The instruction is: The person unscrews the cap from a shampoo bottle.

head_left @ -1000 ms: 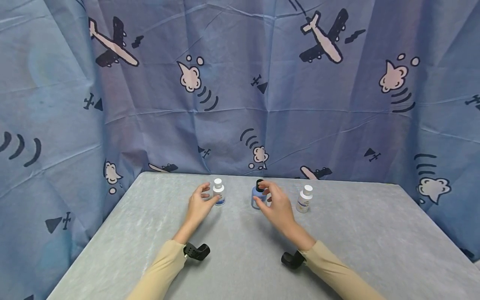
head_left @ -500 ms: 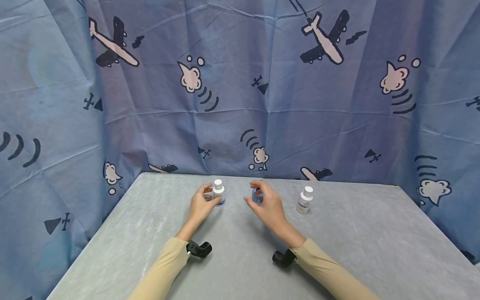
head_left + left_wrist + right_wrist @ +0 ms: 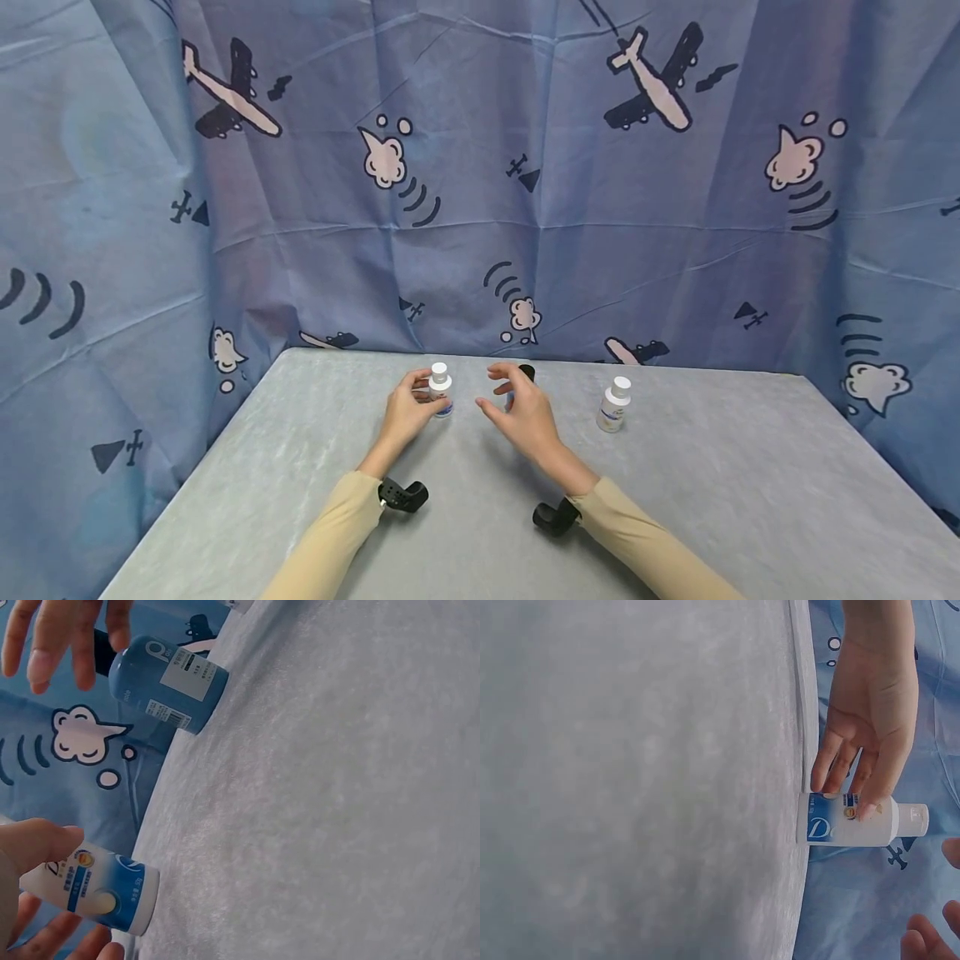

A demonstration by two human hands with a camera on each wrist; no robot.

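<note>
Standing near the far edge of the worktop (image 3: 468, 508): three capped bottles, all upright, presumably on their bases for steadiness.

Item one: left white bottle (image 3: 441, 388), left of the far edge's middle. Left hand (image 3: 402, 417) beside it, thumb across the front, other fingers at the far side; the low sideways placing seems chosen to leave the cap free. Whether the fingers pinch it or merely surround it, cannot tell; their tips are partly hidden, and the thumb covers some of the label.

Item two: blue bottle (image 3: 169, 682), black cap (image 3: 527, 372), just left of the far edge's middle. Right hand (image 3: 527, 423) stands before it, fingers spread and curved, thumb apart, nothing between; probably arched so to suit a round body. Contact with the bottle is unclear; the head view hides most of it.

Item three: right white bottle (image 3: 614, 408), toward the far right corner, untouched. In the left wrist view only a white scrap shows at the upper border, perhaps this bottle, cut off.
</note>
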